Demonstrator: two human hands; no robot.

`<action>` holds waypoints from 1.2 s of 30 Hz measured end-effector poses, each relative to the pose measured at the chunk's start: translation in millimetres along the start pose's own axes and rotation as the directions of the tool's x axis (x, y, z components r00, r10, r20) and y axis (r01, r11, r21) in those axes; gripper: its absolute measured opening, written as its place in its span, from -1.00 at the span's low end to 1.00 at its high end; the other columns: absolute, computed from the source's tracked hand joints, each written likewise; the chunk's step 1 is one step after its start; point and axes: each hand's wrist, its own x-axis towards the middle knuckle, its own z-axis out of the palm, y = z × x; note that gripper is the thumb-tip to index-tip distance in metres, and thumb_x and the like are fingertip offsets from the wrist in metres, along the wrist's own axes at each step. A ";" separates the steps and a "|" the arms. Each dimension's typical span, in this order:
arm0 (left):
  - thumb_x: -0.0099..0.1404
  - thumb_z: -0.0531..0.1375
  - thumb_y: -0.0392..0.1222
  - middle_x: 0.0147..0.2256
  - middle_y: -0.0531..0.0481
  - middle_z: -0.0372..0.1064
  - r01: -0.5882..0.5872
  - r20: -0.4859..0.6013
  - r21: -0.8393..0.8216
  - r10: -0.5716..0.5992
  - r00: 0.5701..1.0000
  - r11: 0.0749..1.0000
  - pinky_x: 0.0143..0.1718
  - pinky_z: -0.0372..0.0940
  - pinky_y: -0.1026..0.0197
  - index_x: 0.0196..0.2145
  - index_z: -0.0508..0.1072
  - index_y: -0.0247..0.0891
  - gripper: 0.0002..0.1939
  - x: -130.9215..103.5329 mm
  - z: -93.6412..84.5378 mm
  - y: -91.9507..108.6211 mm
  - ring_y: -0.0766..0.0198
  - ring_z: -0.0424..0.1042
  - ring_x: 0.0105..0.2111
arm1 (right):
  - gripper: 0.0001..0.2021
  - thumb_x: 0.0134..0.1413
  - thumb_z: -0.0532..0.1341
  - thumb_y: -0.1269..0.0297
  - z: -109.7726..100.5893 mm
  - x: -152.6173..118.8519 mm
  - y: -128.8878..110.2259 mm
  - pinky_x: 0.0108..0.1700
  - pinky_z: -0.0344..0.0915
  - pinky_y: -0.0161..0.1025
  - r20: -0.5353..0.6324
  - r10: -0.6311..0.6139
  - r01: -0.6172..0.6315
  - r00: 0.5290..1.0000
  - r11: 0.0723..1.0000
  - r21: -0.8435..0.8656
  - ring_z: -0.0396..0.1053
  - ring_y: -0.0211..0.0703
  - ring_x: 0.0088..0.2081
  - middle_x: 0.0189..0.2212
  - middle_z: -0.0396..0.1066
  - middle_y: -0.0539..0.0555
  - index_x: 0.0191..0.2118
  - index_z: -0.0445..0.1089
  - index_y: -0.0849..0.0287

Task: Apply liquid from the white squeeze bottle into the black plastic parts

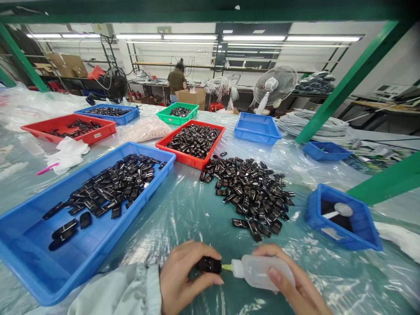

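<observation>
Between its thumb and fingers, my left hand [188,275] grips a small glossy black plastic casing [210,265]. My right hand [288,278] is wrapped round a translucent white squeeze bottle [262,270], tipped on its side. The bottle's thin yellowish nozzle [227,267] points left and meets the end of the casing; whether it goes inside I cannot tell. Just beyond my hands lies a loose heap of similar black casings [252,188]. To the left, a large blue tray [88,258] holds more casings, some of them longer.
A red tray [197,163] of black parts stands behind the heap. At right, a blue bin [344,238] holds dark material and a white scoop [343,210]. A green post [387,181] slants in at right. Farther off are an empty-looking blue tray [257,135], a fan [274,85] and a person [177,81].
</observation>
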 end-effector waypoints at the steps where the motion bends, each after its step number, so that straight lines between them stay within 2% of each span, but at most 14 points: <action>1: 0.31 0.14 0.10 -0.28 0.12 0.44 -0.005 0.001 0.001 0.005 1.000 1.000 -0.25 0.23 0.31 -0.16 0.34 -0.08 -0.74 -0.1 0.1 -0.1 0.32 0.43 -0.30 | -0.56 -0.03 0.20 -0.28 -1.1 0.1 0.0 -0.39 0.24 -0.42 0.006 0.010 -0.010 1.000 1.000 -0.015 0.28 -0.18 -0.41 -0.38 0.35 0.00 -0.27 0.41 -0.01; 9: 0.32 0.17 0.02 -0.28 0.08 0.46 -0.085 -0.004 -0.019 0.085 0.996 0.996 -0.23 0.24 0.33 -0.17 0.36 -0.14 -0.77 1.6 0.7 -0.3 0.32 0.45 -0.29 | -0.54 -0.01 0.17 -0.30 -6.2 -0.1 -5.3 -0.37 0.19 -0.39 0.061 0.009 -0.005 0.998 0.998 -0.063 0.27 -0.15 -0.38 -0.37 0.34 0.00 -0.27 0.40 0.00; 16: 0.32 0.17 0.02 -0.29 0.05 0.46 -0.067 0.008 -0.016 0.068 0.998 0.998 -0.23 0.26 0.31 -0.19 0.37 -0.16 -0.77 -0.5 1.2 1.2 0.29 0.44 -0.30 | -0.54 0.01 0.16 -0.29 -7.4 -2.0 -10.0 -0.39 0.17 -0.34 0.090 0.001 0.006 0.996 0.997 -0.080 0.25 -0.11 -0.39 -0.38 0.32 0.02 -0.26 0.39 0.02; 19: 0.31 0.16 0.04 -0.25 0.07 0.47 -0.036 0.016 0.007 0.036 0.999 0.999 -0.18 0.27 0.29 -0.08 0.36 -0.08 -0.72 -2.5 2.4 -0.4 0.28 0.44 -0.27 | -0.54 -0.01 0.17 -0.29 -5.8 -2.4 -11.3 -0.39 0.19 -0.35 0.071 -0.006 0.012 0.997 0.996 -0.085 0.28 -0.10 -0.38 -0.36 0.34 0.03 -0.26 0.40 0.02; 22: 0.30 0.16 0.08 -0.16 0.06 0.46 0.020 0.041 0.042 -0.022 0.999 0.999 -0.11 0.27 0.23 0.07 0.28 0.00 -0.58 -3.0 3.3 -3.5 0.22 0.44 -0.20 | -0.58 0.01 0.19 -0.27 -6.5 -1.3 -8.8 -0.39 0.20 -0.39 0.058 -0.021 0.027 0.998 0.996 -0.087 0.29 -0.13 -0.35 -0.33 0.35 0.01 -0.25 0.41 -0.02; 24: 0.30 0.15 0.09 -0.15 0.04 0.47 0.050 0.071 0.038 -0.053 0.996 0.998 -0.12 0.28 0.23 0.03 0.33 -0.04 -0.62 -2.1 3.1 -4.2 0.20 0.44 -0.19 | -0.61 0.05 0.17 -0.24 -9.8 0.1 -4.5 -0.38 0.22 -0.41 0.083 -0.033 0.041 0.996 0.995 -0.096 0.30 -0.15 -0.35 -0.32 0.35 0.00 -0.24 0.41 -0.05; 26: 0.32 0.14 0.06 -0.24 0.02 0.46 0.062 0.105 0.036 -0.065 0.992 0.997 -0.19 0.28 0.25 -0.08 0.40 -0.11 -0.70 -0.8 2.0 -2.8 0.21 0.43 -0.27 | -0.65 0.11 0.14 -0.20 -14.1 1.1 0.5 -0.37 0.24 -0.42 0.132 -0.051 0.066 0.990 0.991 -0.117 0.32 -0.16 -0.35 -0.31 0.35 0.00 -0.20 0.38 -0.08; 28: 0.35 0.11 0.02 -0.32 0.01 0.41 0.062 0.119 0.053 -0.068 0.991 0.997 -0.27 0.25 0.26 -0.12 0.40 -0.15 -0.74 0.4 0.2 0.1 0.24 0.37 -0.37 | -0.67 0.14 0.13 -0.18 -16.6 1.5 3.9 -0.35 0.27 -0.42 0.170 -0.076 0.100 0.982 0.986 -0.133 0.34 -0.15 -0.33 -0.28 0.37 0.01 -0.16 0.36 -0.10; 30: 0.41 0.04 -0.06 -0.28 -0.02 0.33 0.057 0.114 0.042 -0.062 0.992 0.997 -0.26 0.23 0.25 -0.03 0.35 -0.13 -0.76 1.1 -1.7 2.8 0.24 0.34 -0.33 | -0.66 0.12 0.13 -0.19 -15.7 1.1 3.8 -0.35 0.27 -0.41 0.120 -0.082 0.098 0.989 0.986 -0.133 0.34 -0.15 -0.33 -0.27 0.38 0.01 -0.17 0.37 -0.08; 33: 0.46 -0.09 -0.21 -0.18 -0.07 0.25 0.045 0.109 -0.026 -0.042 0.993 0.999 -0.17 0.22 0.24 0.06 0.29 -0.10 -0.70 1.4 -3.2 3.2 0.23 0.30 -0.18 | -0.57 0.03 0.16 -0.26 -9.9 0.1 -1.5 -0.41 0.25 -0.39 -0.033 -0.067 0.061 0.997 0.988 -0.144 0.30 -0.15 -0.39 -0.30 0.38 0.03 -0.22 0.41 -0.02; 36: 0.45 -0.08 -0.25 -0.13 -0.08 0.24 0.026 0.078 -0.036 -0.024 0.997 0.999 -0.13 0.21 0.25 0.07 0.29 -0.09 -0.69 1.3 -2.4 -0.2 0.23 0.29 -0.14 | -0.53 -0.03 0.18 -0.30 -5.6 0.0 -6.9 -0.42 0.24 -0.38 -0.080 -0.061 0.050 0.995 0.989 -0.138 0.29 -0.14 -0.41 -0.32 0.38 0.04 -0.26 0.42 0.02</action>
